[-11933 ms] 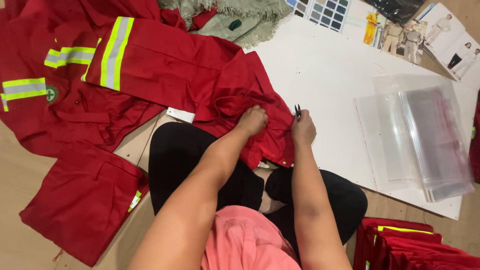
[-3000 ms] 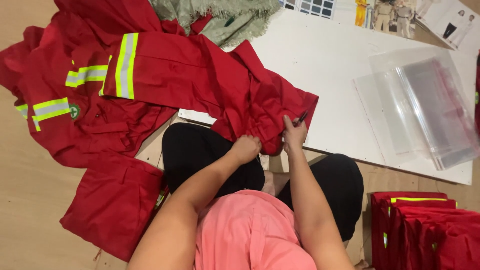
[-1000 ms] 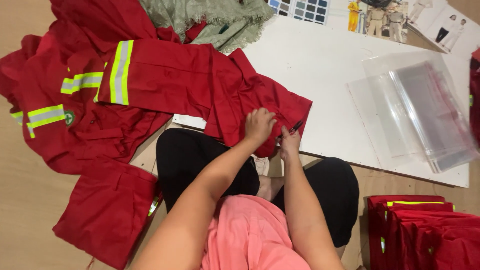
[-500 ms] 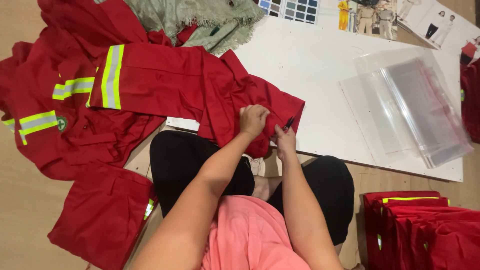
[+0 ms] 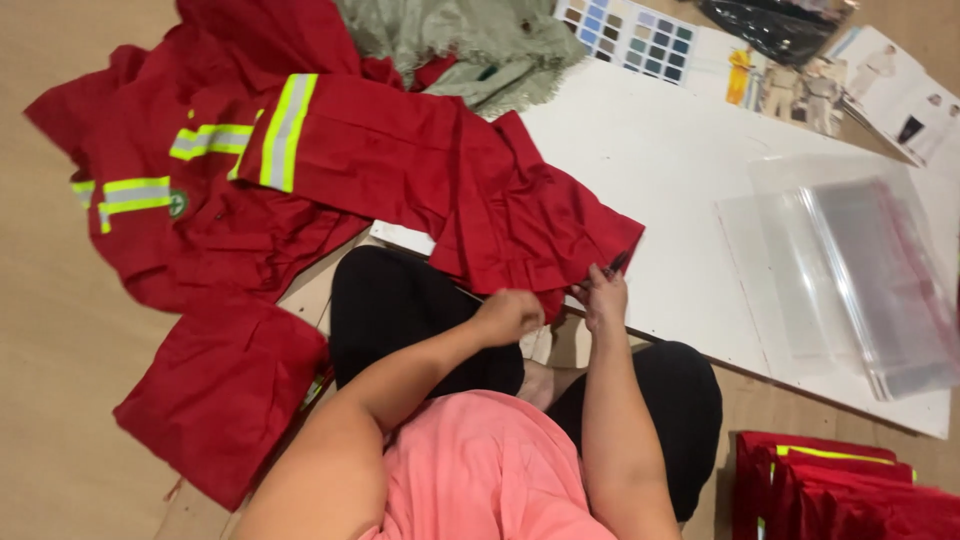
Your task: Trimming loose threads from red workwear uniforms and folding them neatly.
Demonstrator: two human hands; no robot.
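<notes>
A single head-worn camera looks steeply down from above the seated person, close over their pink-shirted torso at the bottom edge. The forearms reach away from the lens toward the frame's middle. The view takes in the floor at left and the white counter [image 5: 700, 190] stretching up and right. No second view shares the scene

Both hands, left [image 5: 508, 314] and right [image 5: 604, 296], pinch the red garment's [image 5: 500, 200] hem; clear plastic bags [image 5: 860, 270] lie at three o'clock.
</notes>
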